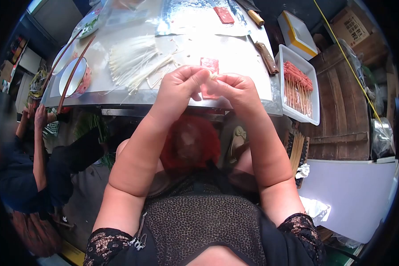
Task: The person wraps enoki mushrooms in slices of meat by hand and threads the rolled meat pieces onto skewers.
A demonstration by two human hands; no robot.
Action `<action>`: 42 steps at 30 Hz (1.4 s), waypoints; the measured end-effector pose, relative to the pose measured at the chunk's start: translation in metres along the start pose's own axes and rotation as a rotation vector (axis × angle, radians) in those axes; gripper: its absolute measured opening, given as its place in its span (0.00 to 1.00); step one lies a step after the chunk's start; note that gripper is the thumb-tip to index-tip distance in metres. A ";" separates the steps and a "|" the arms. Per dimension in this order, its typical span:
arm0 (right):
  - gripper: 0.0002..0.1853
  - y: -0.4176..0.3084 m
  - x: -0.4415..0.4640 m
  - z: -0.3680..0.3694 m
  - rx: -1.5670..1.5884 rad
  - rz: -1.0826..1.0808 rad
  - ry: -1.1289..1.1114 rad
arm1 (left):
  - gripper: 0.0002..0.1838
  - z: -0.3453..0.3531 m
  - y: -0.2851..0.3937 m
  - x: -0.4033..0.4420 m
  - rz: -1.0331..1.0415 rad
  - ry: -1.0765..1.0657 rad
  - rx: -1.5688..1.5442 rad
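Note:
My left hand (pixel 181 86) and my right hand (pixel 238 88) meet at the fingertips above the table's near edge. Both are closed in a pinch on a small pale bit of enoki mushroom (pixel 213 76), mostly covered by the fingers. Under them lies a thin slice of red meat (pixel 209 64), partly hidden by my hands. To the left, a spread pile of white enoki mushrooms (pixel 131 60) rests on the table (pixel 190 48), with loose strands near my left hand. Another meat slice (pixel 224 15) lies on a silver foil sheet (pixel 186 20) at the back.
A wooden-handled knife (pixel 267 57) lies at the right edge, near a white bin of meat skewers (pixel 315 84). Another wooden handle (pixel 256 17) is farther back. Left are a bowl (pixel 81 77) with chopsticks (pixel 75 66) and a plate of greens (pixel 89 24). A person (pixel 40 164) sits at left.

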State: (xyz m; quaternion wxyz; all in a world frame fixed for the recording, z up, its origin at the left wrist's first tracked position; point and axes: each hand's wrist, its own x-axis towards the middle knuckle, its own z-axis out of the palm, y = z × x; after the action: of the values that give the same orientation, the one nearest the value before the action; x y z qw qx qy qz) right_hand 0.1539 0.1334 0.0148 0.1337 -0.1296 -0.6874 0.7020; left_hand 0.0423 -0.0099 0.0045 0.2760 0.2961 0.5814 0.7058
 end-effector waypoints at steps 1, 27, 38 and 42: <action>0.12 -0.001 0.000 0.000 0.140 0.051 -0.036 | 0.14 0.000 0.003 -0.001 -0.095 -0.044 -0.085; 0.08 0.021 0.007 -0.014 -0.762 -0.500 0.134 | 0.15 -0.008 -0.005 0.024 -0.416 -0.220 -0.022; 0.06 0.014 0.006 -0.017 -1.248 -0.749 -0.010 | 0.15 -0.010 -0.007 0.019 -0.303 -0.258 0.218; 0.06 0.017 0.013 -0.020 -1.316 -0.729 -0.056 | 0.12 -0.005 -0.005 0.019 -0.225 -0.242 0.471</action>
State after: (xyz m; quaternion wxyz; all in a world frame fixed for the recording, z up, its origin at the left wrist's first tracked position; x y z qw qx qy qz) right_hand 0.1491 0.1568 -0.0030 0.2352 0.0707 -0.9675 0.0607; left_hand 0.0259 0.0011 0.0009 0.3435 0.3677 0.7215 0.4756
